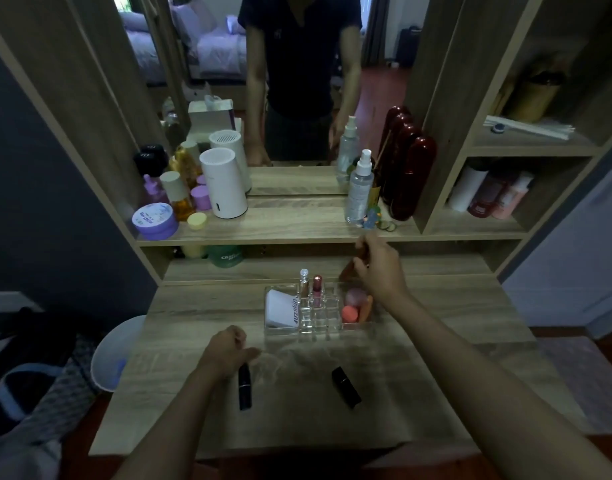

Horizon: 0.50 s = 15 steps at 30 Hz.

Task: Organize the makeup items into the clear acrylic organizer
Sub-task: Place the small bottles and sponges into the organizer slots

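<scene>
The clear acrylic organizer [321, 327] stands mid-table. It holds a white box [281, 309] on the left, two upright lip tubes [311, 285] in the middle slots, and pink and orange sponges [357, 307] on the right. My right hand [377, 268] hovers over its far right corner, fingers pinched on a small reddish item that is blurred. My left hand [228, 348] rests on the table, fingers curled at the top of a black lipstick [244, 386]. A second black lipstick [346, 386] lies loose to the right.
A shelf behind carries a white cylinder [224, 183], jars and bottles at left, and a spray bottle [359, 188] and dark red cases [406, 174] at right. The mirror shows a person. A white bin [115, 355] stands left of the table.
</scene>
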{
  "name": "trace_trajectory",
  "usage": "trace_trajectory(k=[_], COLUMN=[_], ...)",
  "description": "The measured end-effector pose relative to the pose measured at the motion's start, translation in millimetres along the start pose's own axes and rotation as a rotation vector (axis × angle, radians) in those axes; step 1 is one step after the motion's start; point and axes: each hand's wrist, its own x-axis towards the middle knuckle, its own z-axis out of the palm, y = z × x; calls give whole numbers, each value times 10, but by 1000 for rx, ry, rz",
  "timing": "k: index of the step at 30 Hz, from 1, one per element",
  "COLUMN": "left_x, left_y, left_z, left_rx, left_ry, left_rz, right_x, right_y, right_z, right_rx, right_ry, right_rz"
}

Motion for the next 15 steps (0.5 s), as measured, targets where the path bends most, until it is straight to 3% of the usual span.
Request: trace_trajectory(k=[9, 15], left_x=[12, 37], left_y=[132, 170], left_z=[62, 94], left_rx=[-174, -239], left_ry=[57, 109], left_rz=[125, 104], right_x=[-14, 8], right_y=[19, 16], right_z=[348, 458], right_rx=[-190, -228], right_ry=[-196, -281], right_rz=[30, 34])
